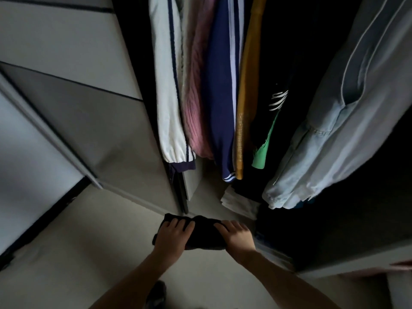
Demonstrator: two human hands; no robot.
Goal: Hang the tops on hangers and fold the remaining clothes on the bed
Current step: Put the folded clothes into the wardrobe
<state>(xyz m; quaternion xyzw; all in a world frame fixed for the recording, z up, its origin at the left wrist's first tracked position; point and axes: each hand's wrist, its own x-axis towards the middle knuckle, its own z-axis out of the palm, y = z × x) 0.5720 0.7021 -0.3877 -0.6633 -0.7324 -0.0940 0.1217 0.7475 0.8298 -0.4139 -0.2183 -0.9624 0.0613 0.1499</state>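
In front of the dim open wardrobe [111, 130], below its hanging clothes [220, 108], the left hand [172, 236] and right hand [236, 236] both grasp a folded dark garment [204, 233], which would probably unfold if either grip loosened.

black cloth [204, 234], pink knit [197, 97], mustard top [247, 85]

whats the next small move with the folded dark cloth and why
Probably ease the folded dark garment forward and set it down by the white folded pile in the wardrobe: left hand and right hand both grip it, just short of the opening.
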